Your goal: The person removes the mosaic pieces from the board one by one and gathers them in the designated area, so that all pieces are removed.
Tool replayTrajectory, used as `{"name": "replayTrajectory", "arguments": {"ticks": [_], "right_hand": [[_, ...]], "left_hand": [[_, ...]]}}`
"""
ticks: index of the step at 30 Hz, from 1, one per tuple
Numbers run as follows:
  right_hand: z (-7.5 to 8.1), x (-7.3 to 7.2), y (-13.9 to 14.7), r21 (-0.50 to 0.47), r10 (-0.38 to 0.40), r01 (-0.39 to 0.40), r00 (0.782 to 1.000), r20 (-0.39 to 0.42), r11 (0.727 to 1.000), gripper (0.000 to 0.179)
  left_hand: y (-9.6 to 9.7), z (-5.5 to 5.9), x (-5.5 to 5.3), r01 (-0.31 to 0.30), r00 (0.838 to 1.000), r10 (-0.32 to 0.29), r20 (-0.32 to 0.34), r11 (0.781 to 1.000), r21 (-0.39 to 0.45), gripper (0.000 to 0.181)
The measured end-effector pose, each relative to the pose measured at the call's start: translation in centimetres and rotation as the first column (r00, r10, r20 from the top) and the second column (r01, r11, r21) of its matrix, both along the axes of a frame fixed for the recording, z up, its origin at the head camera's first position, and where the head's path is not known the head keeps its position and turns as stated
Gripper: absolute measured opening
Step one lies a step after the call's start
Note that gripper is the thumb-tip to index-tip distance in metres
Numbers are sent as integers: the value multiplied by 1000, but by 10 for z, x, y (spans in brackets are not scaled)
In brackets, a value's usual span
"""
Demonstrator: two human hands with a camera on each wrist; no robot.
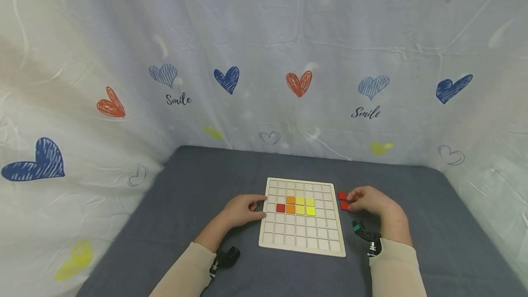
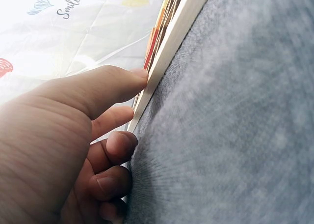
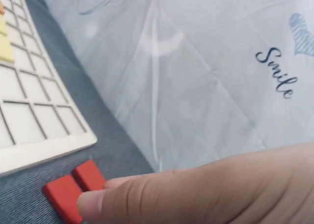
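A pale gridded board (image 1: 301,242) lies flat on the dark grey cloth (image 1: 222,168), its long sides running near to far. Seven square tiles are seated in its cells, toward the far half. The near row of these reads, left to right: one dark red tile (image 1: 280,208), one orange, two yellow. The far row holds one orange tile (image 1: 290,200) and two yellow tiles (image 1: 305,201), aligned above the same colours.

The left hand (image 1: 242,210) is at the board's left edge. Thumb and index finger are spread apart, their tips against the edge; the remaining fingers are loosely bent beside it. The hand does not wrap around the board.

Two loose red tiles lie on the cloth just beyond the board's right edge: a far red tile (image 1: 342,195) and a near red tile (image 1: 344,205), with a narrow gap between them. The right hand (image 1: 373,201) is over their right ends, thumb at the near tile and index finger at the far one, slightly parted. The thumb covers the contact area in the right wrist view, so whether either tile is pinched cannot be told.
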State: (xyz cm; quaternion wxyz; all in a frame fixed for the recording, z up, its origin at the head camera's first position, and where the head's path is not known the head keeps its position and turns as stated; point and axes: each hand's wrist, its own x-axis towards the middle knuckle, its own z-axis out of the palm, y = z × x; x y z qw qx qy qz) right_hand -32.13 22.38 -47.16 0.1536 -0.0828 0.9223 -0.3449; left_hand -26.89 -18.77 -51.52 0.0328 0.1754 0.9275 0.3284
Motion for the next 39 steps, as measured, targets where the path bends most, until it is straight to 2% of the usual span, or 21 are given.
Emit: {"name": "replayTrajectory", "arguments": {"ticks": [9,18,24,29,34,39], "right_hand": [[35,11,-5,-28,-18,16,996,-86,999,31],[51,11,-29,-43,-22,13,971,-237,999,37],[50,13,-63,-35,8,-19,955,-296,999,36],[43,17,-90,-23,111,-128,927,-359,992,35],[31,17,-113,55,212,-207,903,-374,977,35],[16,17,-132,94,259,-242,921,-290,966,35]], "left_hand": [[1,0,0,-1,1000,1,2,1000,-3,50],[1,0,0,-4,1000,4,7,1000,-2,51],[0,-2,-1,-6,1000,6,1,1000,-1,51],[0,-2,-1,-7,1000,7,3,1000,1,51],[0,-1,-1,-5,1000,5,4,1000,-2,51],[-1,-1,0,0,1000,0,2,1000,-2,51]]}}
